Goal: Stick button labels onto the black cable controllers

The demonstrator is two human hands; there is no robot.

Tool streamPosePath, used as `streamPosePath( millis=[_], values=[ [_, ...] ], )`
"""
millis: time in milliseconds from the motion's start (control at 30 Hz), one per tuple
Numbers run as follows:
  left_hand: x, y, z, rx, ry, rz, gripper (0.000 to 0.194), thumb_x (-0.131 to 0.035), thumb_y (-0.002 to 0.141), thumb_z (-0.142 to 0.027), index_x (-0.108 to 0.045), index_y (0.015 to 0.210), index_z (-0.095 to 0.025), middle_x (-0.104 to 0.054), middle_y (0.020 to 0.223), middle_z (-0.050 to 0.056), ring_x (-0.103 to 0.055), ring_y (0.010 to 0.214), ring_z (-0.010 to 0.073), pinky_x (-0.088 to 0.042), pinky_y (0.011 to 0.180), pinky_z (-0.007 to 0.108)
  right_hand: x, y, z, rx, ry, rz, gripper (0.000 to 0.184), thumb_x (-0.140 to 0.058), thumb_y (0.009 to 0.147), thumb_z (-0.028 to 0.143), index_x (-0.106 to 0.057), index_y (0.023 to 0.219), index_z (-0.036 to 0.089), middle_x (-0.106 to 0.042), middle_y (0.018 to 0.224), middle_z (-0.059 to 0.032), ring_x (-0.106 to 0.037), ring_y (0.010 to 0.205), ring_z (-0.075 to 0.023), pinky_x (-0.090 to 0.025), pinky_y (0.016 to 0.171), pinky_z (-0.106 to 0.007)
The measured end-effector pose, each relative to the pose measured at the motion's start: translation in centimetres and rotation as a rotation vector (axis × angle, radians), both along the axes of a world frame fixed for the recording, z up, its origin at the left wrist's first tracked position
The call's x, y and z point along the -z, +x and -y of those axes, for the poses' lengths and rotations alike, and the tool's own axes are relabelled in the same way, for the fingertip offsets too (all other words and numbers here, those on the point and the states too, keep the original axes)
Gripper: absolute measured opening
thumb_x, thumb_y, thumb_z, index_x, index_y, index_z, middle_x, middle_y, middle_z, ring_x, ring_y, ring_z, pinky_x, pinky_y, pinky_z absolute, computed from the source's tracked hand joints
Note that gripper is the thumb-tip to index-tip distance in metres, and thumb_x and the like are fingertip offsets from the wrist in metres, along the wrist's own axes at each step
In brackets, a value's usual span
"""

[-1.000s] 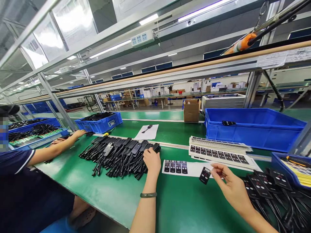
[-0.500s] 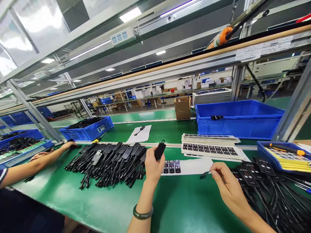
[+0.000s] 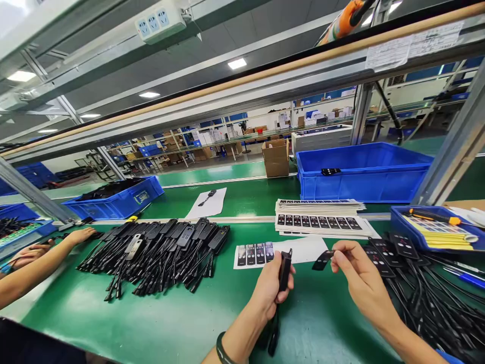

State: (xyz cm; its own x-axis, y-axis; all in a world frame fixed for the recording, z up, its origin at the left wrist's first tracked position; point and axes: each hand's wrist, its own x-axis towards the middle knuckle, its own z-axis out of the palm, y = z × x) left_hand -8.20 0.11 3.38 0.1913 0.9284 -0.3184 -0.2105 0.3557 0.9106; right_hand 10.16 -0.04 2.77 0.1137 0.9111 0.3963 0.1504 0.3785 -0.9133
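My left hand is wrapped round a small black controller box, whose short cable hangs below the fingers. Between thumb and fingertips, my right hand pinches a black label sticker, held a little apart from the box. Behind both hands lies a white label sheet with several black labels at its left end. To the left, many black controllers with cables lie in a row. More controllers, with labels on their faces, are heaped by my right forearm.
Stacked label sheets lie behind the loose sheet. A large blue bin stands at the back, and a blue tray with yellow sheets is at right. Another person's hands work at far left, near a blue bin.
My left hand has come right and down with the controller, closer to my right hand. The label in my right hand now shows its face more. The view has shifted.
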Motion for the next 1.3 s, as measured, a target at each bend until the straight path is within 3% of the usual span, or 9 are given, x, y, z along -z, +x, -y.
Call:
streamPosePath(
  millis=[133,233,433,633,1300],
  values=[
    [0.3,0.7,0.8,0.104,0.039,0.149,0.062,-0.071,0.066,-0.055,-0.048,0.107,-0.014,-0.061,0.083,0.009,-0.053,0.051,0.0071,-0.043,0.045,0.012,0.3,0.2,-0.4,-0.052,-0.036,-0.133,0.022,-0.051,0.089,0.043,-0.049,0.096,0.022,-0.047,0.073,0.0004,-0.048,0.064,-0.0114,-0.041,0.061,-0.023],
    [0.2,1.1,1.3,0.205,0.011,0.182,0.061,-0.074,0.068,-0.039,-0.043,0.116,-0.017,-0.061,0.097,0.013,-0.061,0.065,0.0125,-0.053,0.06,0.018,0.1,0.2,-0.6,-0.053,-0.078,-0.155,0.022,-0.056,0.086,0.041,-0.052,0.091,0.019,-0.048,0.072,0.0004,-0.045,0.058,-0.01,-0.04,0.055,-0.022],
    [0.2,1.2,1.8,0.327,-0.006,0.221,0.07,-0.08,0.062,-0.024,-0.042,0.121,-0.02,-0.06,0.102,0.015,-0.065,0.081,0.0226,-0.055,0.069,0.021,-0.2,-0.5,-0.4,-0.097,-0.112,-0.041,0.026,-0.062,0.08,0.041,-0.057,0.081,0.016,-0.056,0.074,-0.0032,-0.052,0.062,-0.012,-0.045,0.055,-0.021],
    [0.5,1.2,1.7,0.359,-0.024,0.241,0.075,-0.078,0.059,-0.019,-0.04,0.124,-0.019,-0.06,0.102,0.017,-0.064,0.088,0.0277,-0.056,0.074,0.025,0.4,-0.8,0.2,-0.152,-0.172,0.056,0.023,-0.06,0.081,0.039,-0.058,0.081,0.016,-0.056,0.072,-0.0026,-0.053,0.064,-0.0126,-0.047,0.057,-0.021],
    [0.1,1.3,1.6,0.383,-0.022,0.189,0.071,-0.075,0.066,-0.026,-0.038,0.127,-0.02,-0.063,0.092,0.015,-0.064,0.088,0.0261,-0.054,0.072,0.02,0.7,-1.2,0.1,-0.127,-0.164,0.039,0.02,-0.063,0.08,0.034,-0.06,0.079,0.015,-0.056,0.065,-0.0014,-0.053,0.058,-0.0102,-0.046,0.052,-0.018]
  ],
)
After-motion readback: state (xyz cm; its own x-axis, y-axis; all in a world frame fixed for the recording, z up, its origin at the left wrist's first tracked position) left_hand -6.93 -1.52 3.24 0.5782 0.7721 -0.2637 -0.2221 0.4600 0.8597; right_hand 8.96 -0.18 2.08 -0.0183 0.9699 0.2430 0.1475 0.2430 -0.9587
